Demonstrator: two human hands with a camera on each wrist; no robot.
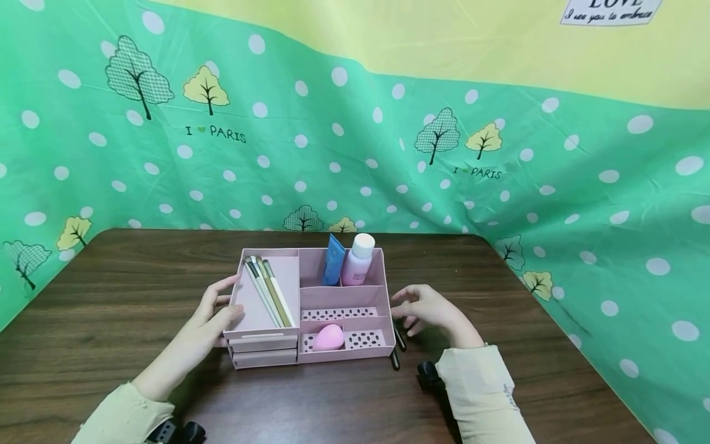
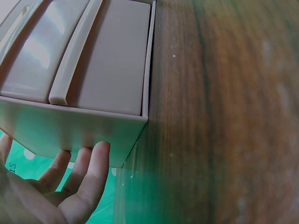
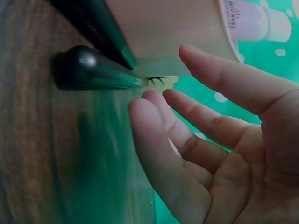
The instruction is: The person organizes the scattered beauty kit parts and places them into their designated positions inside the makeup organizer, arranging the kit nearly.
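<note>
A pink desktop organizer [image 1: 346, 356] stands on the table. My left hand [image 1: 202, 320] rests against its left side, fingers [image 2: 96, 168] fairly straight with tips at the side wall and thumb over the top edge. By the right side, my right hand [image 1: 429, 308] hovers with loosely bent fingers and nothing between them. Close to that hand, two slim black pen-like sticks [image 3: 100, 70] lie along the organizer's right wall. Makeup brushes [image 1: 272, 290] lie on its left top. Its right compartments hold a blue tube [image 1: 334, 262], a white-capped pink bottle [image 1: 357, 265] and a pink makeup sponge [image 1: 330, 338].
Two drawers [image 1: 265, 348] are at the organizer's lower left front. The dark wooden table [image 1: 138, 277] extends on both sides. A green dotted cloth [image 1: 310, 148] hangs behind the table and along its right edge.
</note>
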